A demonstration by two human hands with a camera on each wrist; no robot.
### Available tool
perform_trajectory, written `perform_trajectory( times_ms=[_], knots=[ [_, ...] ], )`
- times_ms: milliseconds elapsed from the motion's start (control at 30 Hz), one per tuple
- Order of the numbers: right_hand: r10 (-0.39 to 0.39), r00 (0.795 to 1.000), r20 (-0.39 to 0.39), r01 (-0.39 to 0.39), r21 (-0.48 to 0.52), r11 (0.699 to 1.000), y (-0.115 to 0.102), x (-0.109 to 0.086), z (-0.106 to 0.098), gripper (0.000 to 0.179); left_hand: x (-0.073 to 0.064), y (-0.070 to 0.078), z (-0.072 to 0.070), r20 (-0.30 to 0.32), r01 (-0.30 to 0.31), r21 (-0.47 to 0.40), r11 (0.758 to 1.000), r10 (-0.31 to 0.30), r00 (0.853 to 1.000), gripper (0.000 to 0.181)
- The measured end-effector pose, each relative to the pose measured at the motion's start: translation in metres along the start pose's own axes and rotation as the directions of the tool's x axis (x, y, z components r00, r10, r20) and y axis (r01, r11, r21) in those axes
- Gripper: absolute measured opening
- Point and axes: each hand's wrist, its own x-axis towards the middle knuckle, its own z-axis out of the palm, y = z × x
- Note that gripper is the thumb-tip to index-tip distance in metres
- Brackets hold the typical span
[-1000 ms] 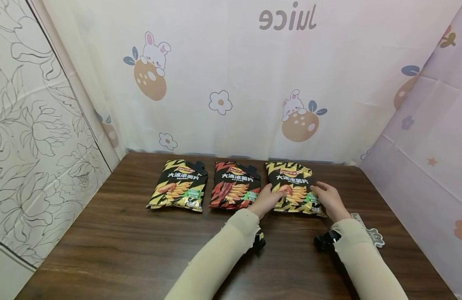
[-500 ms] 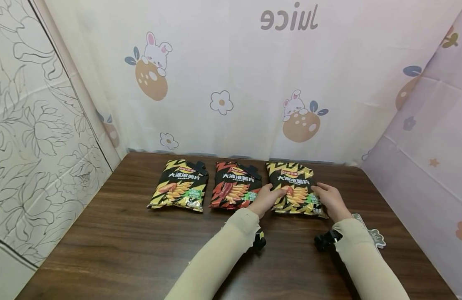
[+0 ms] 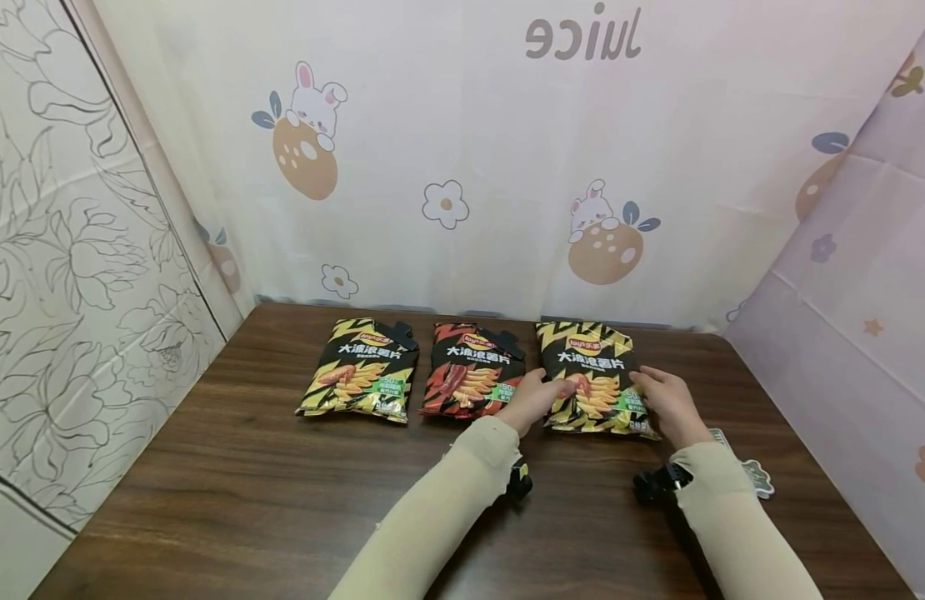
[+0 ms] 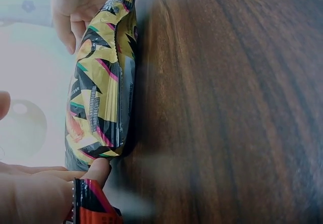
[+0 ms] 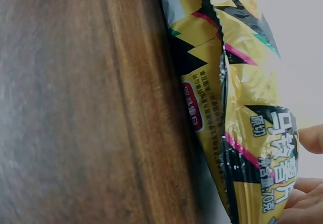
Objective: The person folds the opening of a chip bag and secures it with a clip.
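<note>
In the head view a yellow-and-black potato chip bag (image 3: 590,367) lies face up at the right end of a row of three. My left hand (image 3: 530,404) is at its left edge, with a digit reaching over the front. A fingertip (image 4: 99,169) touches the bag's side in the left wrist view. My right hand (image 3: 671,404) is at the bag's right edge, fingers loosely bent and not wrapped round it. The right wrist view has the bag's crimped lower end (image 5: 242,123) close up, with part of the right hand (image 5: 305,201) beside it.
A red chip bag (image 3: 466,379) lies just left of the left hand. Further left is another yellow chip bag (image 3: 361,375). Both carry a black clip at the top right corner. A grey-green flat object (image 3: 758,477) lies partly under the right sleeve. A printed curtain (image 3: 462,150) borders the table (image 3: 282,500).
The head view has shifted slightly. Both hands stay at the sides of the right-hand chip bag, and all three bags keep their places in the row.
</note>
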Motion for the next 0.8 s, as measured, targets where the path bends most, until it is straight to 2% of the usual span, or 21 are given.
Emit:
perform_trajectory(
  times_ms=[300,600,800],
  knots=[
    [-0.018,0.999,-0.033,0.019,0.027,0.999,-0.001,-0.003,-0.001,0.067,-0.003,0.002,0.0,0.007,0.018,0.012,1.0,-0.018,1.0,0.075],
    [-0.048,0.998,-0.048,0.05,0.041,0.998,-0.003,-0.012,-0.004,0.066,-0.004,0.002,0.001,-0.016,0.015,0.053,0.998,-0.014,1.0,0.073],
    [-0.043,0.997,-0.06,0.046,0.05,0.998,-0.004,-0.018,-0.006,0.066,-0.009,0.004,-0.001,-0.006,0.011,0.057,0.998,-0.01,1.0,0.075]
  ],
)
